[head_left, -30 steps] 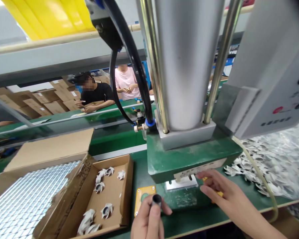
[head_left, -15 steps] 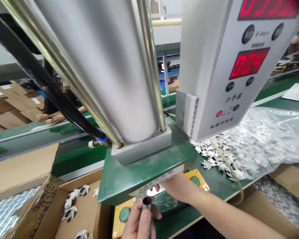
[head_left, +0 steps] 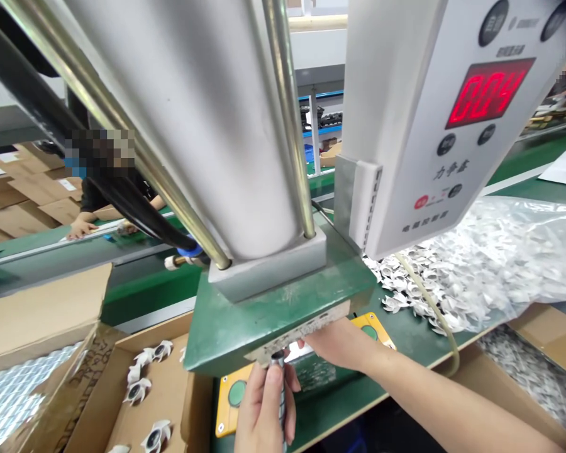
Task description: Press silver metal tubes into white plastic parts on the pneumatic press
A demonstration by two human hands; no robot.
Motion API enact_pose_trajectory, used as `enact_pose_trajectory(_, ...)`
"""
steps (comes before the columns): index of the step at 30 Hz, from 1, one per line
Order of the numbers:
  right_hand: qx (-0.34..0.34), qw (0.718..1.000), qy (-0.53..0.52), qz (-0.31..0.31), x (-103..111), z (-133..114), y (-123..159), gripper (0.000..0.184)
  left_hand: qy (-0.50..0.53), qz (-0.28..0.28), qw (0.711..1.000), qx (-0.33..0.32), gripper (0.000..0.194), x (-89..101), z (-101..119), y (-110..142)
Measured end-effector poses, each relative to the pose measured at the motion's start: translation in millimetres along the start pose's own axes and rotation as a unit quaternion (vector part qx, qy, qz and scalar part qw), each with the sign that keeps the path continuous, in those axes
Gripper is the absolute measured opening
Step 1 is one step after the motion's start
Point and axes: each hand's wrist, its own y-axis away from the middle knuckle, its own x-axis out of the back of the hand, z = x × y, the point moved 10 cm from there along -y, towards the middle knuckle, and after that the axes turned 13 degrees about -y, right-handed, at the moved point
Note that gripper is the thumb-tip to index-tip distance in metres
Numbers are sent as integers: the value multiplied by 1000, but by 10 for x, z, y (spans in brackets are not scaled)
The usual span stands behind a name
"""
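My left hand (head_left: 263,408) grips a dark metal tube (head_left: 280,385) upright, its top end just under the front edge of the green press plate (head_left: 273,311). My right hand (head_left: 336,343) reaches under that plate, its fingertips hidden beneath the press; what it holds cannot be seen. A yellow box with a green button (head_left: 233,395) lies beside my left hand, and a second yellow button box (head_left: 371,326) sits behind my right wrist.
A big silver press cylinder (head_left: 202,126) and guide rods fill the centre. A control box with a red display (head_left: 485,91) stands to the right. White impellers are piled in clear plastic (head_left: 476,264). An open carton (head_left: 141,390) holds several impellers. Another person's hand (head_left: 78,228) rests across the conveyor.
The view swung right and closer to the press. My right hand went further under the plate, and my left hand lifted the tube up to the plate's front edge.
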Motion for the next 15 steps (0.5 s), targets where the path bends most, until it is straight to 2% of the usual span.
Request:
enact_pose_trajectory(4,-26,999,-45,0,-37,103,62,18,-19,-13,1000,0,32,-6,4,29)
enact_pose_trajectory(6,-46,993,-100,31,32,146,146,13,-23,-5,1000,-1,29,16,9,30)
enact_pose_trajectory(9,-111,960,-238,100,317,338,370,6,-23,-8,1000,-11,29,-7,38,-14)
enact_pose_trajectory(11,-160,946,-253,120,597,530,543,12,-30,-35,999,-14,31,-101,68,-82)
enact_pose_trajectory(12,-170,953,-213,130,789,617,619,15,-36,-52,998,-14,32,-162,89,-122)
enact_pose_trajectory(13,-182,967,-123,129,987,707,686,19,-42,-67,997,-14,32,-223,117,-164)
enact_pose_trajectory(14,-174,977,7,123,1188,761,734,22,-46,-77,996,-15,33,-276,151,-206)
enact_pose_trajectory(15,-145,970,157,114,1357,778,765,22,-48,-79,996,-17,32,-314,192,-244)
